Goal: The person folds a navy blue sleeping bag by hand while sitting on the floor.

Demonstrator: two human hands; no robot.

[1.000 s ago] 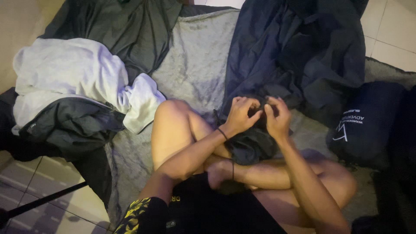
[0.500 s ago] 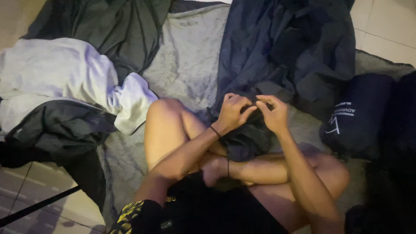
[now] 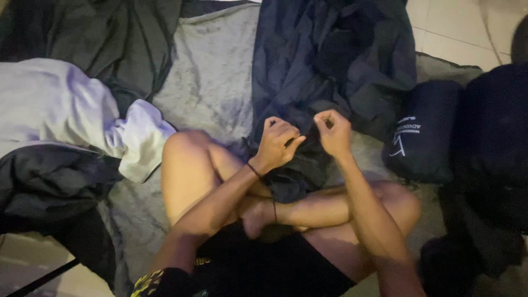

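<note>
Nearby, dark stuff sack [image 3: 422, 132], white label, beside right hand [image 3: 333, 132].

Left hand [image 3: 279, 142] and right hand [image 3: 333, 132]: drawn slightly apart since earlier, previously touching. Dark navy crumpled thin fabric garment [image 3: 308, 159]: pinched edge now stretched between both grips.

Dim indoor scene with a cool, bluish cast and visible noise in the darker areas. The brightest zones are the pale garment [image 3: 66, 115] at left and the grey blanket [image 3: 212, 82] at centre, both softly and evenly lit without glare. The dark blue fabric [image 3: 335, 60] shows only faint fold highlights. The right edge sinks into near-black, where the dark bundle [image 3: 489, 148] loses all detail. Skin on the left hand [image 3: 278, 144] and right hand [image 3: 333, 132] appears warm-toned and slightly soft. Lower corners show mild smearing; shadows are diffuse, without sharp edges.
</note>
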